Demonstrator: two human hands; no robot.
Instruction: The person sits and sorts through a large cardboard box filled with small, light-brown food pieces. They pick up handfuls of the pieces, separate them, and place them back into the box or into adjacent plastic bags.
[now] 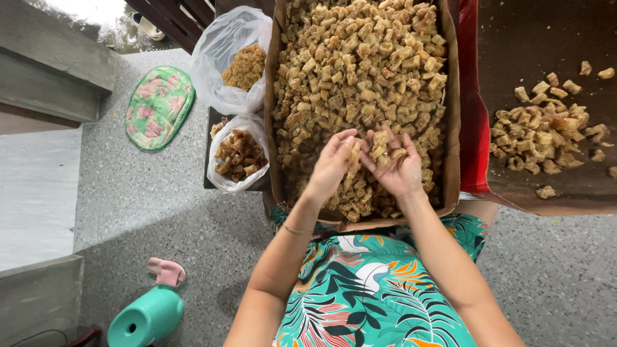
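Observation:
A long cardboard box [452,128] full of small golden-brown fried pieces [360,71] lies in front of me. Both hands hover over its near end. My right hand [397,168] is cupped palm up with several fried pieces [384,146] in it. My left hand [332,160] is beside it, fingers pinched on one piece [354,153] at the edge of the right palm. A thin bracelet circles my left wrist.
To the right, a second brown box [546,38] with a red inner side holds a smaller heap of pieces [543,135]. Left of the main box stand two clear plastic bags [222,58] of pieces. A flowered green mat [159,106], a teal container [146,318] and a pink cloth [167,271] lie on the speckled floor.

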